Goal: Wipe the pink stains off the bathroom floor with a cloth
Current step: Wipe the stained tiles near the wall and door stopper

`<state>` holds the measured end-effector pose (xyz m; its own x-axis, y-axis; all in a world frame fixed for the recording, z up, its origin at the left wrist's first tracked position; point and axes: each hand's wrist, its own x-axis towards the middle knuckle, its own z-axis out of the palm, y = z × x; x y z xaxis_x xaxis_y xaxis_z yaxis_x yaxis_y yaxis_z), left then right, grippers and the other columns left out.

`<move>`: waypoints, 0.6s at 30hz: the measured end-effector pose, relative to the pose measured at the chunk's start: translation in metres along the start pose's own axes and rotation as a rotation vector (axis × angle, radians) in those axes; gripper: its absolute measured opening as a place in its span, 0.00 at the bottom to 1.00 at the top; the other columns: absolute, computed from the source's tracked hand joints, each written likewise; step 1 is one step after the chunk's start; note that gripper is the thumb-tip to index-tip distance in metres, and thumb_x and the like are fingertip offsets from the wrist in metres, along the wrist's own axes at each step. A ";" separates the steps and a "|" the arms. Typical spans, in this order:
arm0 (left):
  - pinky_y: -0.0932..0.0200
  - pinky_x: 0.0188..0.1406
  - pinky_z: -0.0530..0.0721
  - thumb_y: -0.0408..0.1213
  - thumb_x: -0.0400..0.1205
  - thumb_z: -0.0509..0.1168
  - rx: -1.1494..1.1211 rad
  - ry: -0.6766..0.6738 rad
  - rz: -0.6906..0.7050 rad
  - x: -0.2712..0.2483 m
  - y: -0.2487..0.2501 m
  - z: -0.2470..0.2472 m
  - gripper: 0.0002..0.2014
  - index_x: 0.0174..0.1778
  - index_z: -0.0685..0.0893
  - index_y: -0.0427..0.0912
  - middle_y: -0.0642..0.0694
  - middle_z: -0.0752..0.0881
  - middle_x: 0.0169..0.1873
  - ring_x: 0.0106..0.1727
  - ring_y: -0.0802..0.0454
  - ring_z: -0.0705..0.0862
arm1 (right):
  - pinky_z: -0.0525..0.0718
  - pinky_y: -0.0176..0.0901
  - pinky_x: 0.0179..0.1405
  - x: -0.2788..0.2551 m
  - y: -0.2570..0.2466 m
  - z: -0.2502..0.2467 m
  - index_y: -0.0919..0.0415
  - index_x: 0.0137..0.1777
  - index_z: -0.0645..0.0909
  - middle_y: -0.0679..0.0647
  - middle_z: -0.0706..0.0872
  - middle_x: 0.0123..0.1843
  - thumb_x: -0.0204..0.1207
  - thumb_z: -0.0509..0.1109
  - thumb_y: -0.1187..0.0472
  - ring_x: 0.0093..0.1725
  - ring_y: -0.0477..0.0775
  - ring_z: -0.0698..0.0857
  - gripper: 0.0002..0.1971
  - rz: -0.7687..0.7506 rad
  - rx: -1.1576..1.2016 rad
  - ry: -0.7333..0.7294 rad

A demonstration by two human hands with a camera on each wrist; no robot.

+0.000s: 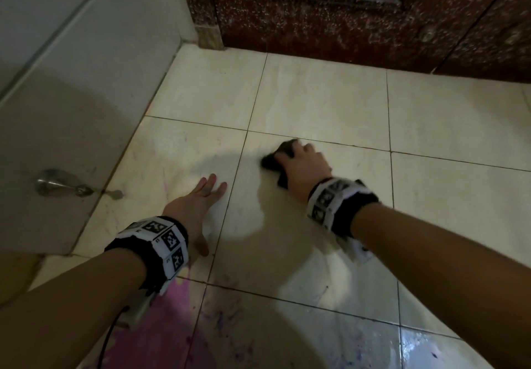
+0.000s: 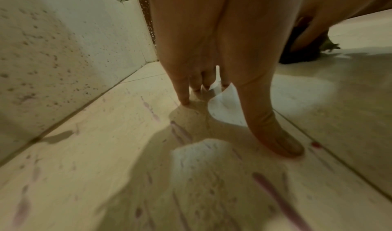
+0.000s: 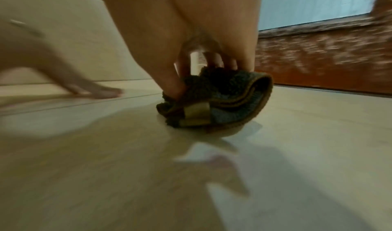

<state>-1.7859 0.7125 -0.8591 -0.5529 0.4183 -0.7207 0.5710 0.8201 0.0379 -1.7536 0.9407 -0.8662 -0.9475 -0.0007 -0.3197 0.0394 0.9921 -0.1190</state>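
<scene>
My right hand grips a dark bunched cloth and presses it on the pale tiled floor near a grout crossing. In the right wrist view the cloth is dark blue-green with a brown hem, and my fingers curl over its top. My left hand lies flat on the floor with straight fingers, left of the cloth. A large pink stain spreads under my left forearm. Thin pink streaks and a red dot mark the tile around my left fingers.
A pale tiled wall runs along the left, with a metal tap low on it. A dark brown speckled door closes off the far side. A wet shiny patch lies at the near right.
</scene>
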 end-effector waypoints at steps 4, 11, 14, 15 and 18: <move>0.56 0.79 0.61 0.46 0.63 0.82 -0.013 0.027 0.009 -0.002 -0.001 0.001 0.68 0.80 0.30 0.51 0.51 0.25 0.76 0.81 0.55 0.31 | 0.70 0.59 0.65 -0.062 -0.048 0.025 0.47 0.74 0.69 0.59 0.65 0.73 0.78 0.65 0.54 0.68 0.67 0.68 0.23 -0.435 0.024 -0.045; 0.57 0.78 0.61 0.45 0.63 0.82 -0.019 0.004 -0.005 -0.003 0.001 0.000 0.67 0.80 0.30 0.51 0.51 0.25 0.77 0.81 0.54 0.31 | 0.79 0.51 0.60 -0.042 0.028 0.003 0.38 0.66 0.77 0.54 0.74 0.67 0.69 0.67 0.46 0.63 0.62 0.76 0.23 -0.079 0.263 0.087; 0.58 0.78 0.60 0.45 0.64 0.82 -0.032 0.009 -0.002 -0.002 0.000 -0.001 0.67 0.80 0.31 0.51 0.54 0.23 0.74 0.81 0.54 0.32 | 0.78 0.55 0.63 -0.012 0.115 -0.014 0.41 0.69 0.76 0.60 0.71 0.68 0.73 0.69 0.55 0.63 0.67 0.74 0.23 0.278 0.186 0.215; 0.58 0.78 0.60 0.45 0.63 0.82 -0.033 0.007 -0.001 -0.002 0.000 -0.001 0.68 0.80 0.30 0.51 0.52 0.24 0.75 0.81 0.54 0.32 | 0.78 0.55 0.63 -0.007 0.138 -0.015 0.42 0.70 0.75 0.61 0.70 0.68 0.73 0.69 0.53 0.62 0.68 0.74 0.23 0.389 0.182 0.155; 0.58 0.77 0.62 0.45 0.63 0.82 -0.026 0.008 -0.012 -0.002 0.001 0.000 0.68 0.80 0.30 0.51 0.49 0.26 0.78 0.81 0.55 0.31 | 0.78 0.53 0.64 -0.007 0.160 -0.003 0.43 0.75 0.70 0.62 0.69 0.70 0.77 0.66 0.49 0.63 0.68 0.73 0.25 0.490 0.148 0.019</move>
<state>-1.7848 0.7125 -0.8577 -0.5646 0.4119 -0.7153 0.5487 0.8347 0.0475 -1.7414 1.0997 -0.8804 -0.8123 0.4634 -0.3541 0.5233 0.8472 -0.0916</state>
